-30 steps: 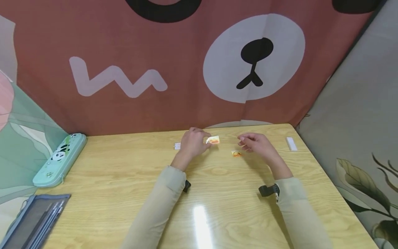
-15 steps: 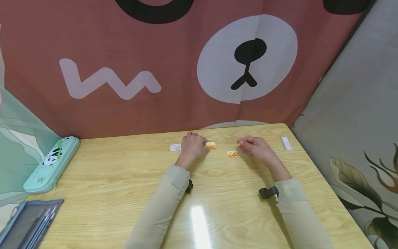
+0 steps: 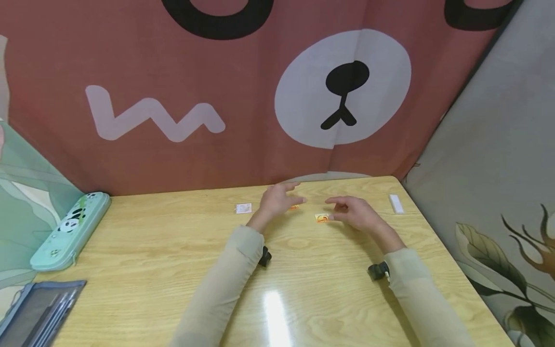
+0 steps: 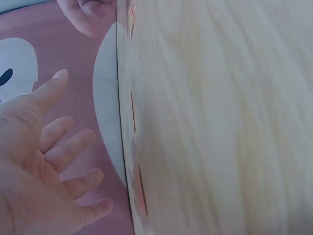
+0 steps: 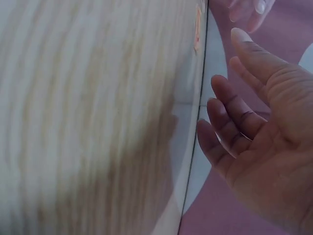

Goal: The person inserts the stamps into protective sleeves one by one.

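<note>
My left hand [image 3: 279, 200] hovers above the back of the table, fingers spread and holding nothing. Beneath its thumb an orange and white card [image 3: 295, 207] lies flat, partly hidden. In the left wrist view the left palm and loosely bent fingers [image 4: 80, 152] show nothing between them. My right hand [image 3: 353, 211] is just right of a second orange and white card [image 3: 322, 218], its thumb tip overlapping the card's edge in the head view. Its fingers are loosely bent with nothing between them in the right wrist view. A pale pinkish card [image 3: 244, 208] lies left of the left hand.
A white block like an eraser [image 3: 396, 204] lies at the table's back right. A mint panda pencil case [image 3: 71, 231] and a mesh pouch of pens [image 3: 43, 311] lie along the left side. A red curtain with a bear print [image 3: 243, 159] hangs behind the table [image 3: 143, 260].
The left hand lowered its orange card onto the table, let go and rose off it, uncovering the pale card. The right hand's fingers have spread and its thumb moved toward the nearer card.
</note>
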A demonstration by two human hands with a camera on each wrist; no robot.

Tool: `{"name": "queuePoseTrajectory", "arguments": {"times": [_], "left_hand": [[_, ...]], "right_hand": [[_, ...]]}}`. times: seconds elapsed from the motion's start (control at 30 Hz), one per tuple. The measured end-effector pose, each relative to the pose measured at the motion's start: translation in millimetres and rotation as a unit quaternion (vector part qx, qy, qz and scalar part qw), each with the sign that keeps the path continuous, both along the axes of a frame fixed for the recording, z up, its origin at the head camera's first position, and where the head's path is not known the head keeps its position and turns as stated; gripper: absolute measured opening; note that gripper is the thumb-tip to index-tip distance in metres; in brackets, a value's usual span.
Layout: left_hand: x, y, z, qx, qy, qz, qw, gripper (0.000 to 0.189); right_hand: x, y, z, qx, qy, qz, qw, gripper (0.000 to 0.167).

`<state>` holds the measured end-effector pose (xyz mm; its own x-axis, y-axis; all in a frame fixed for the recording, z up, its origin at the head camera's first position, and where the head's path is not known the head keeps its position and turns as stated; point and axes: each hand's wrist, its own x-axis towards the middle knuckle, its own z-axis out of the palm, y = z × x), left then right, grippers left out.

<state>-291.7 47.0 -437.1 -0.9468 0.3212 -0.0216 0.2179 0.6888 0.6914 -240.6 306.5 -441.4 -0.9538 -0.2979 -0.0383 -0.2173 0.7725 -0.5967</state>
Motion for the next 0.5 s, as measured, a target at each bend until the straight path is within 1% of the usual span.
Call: {"name": "queuePoseTrajectory", "arguments": {"times": [0.13, 0.27, 0.37, 0.43, 0.5], "left_hand": [[-0.6, 14.0, -1.3, -0.003, 0.001, 0.005, 1.0, 0.054], [-0.1, 27.1, -1.9, -0.049, 0.024, 0.021, 0.9983, 0.044], [0.1, 36.2, -3.0, -0.083, 0.037, 0.028, 0.9955, 0.04], [0.6, 41.9, -3.1, -0.095, 0.04, 0.027, 0.9943, 0.039], [1.0, 47.7, -2.6, -0.104, 0.04, 0.022, 0.9935, 0.04]], "right_hand": [[-3.4, 2, -6.2, 0.016, -0.005, 0.006, 0.9998, 0.046], [-7.0, 0, -10.0, 0.018, -0.006, 0.012, 0.9997, 0.044], [-8.2, -2, -9.4, 0.021, -0.009, 0.017, 0.9996, 0.042], [-8.7, -3, -8.7, 0.026, -0.011, 0.016, 0.9995, 0.041], [-9.3, -4, -8.2, 0.035, -0.004, 0.021, 0.9992, 0.04]]}}
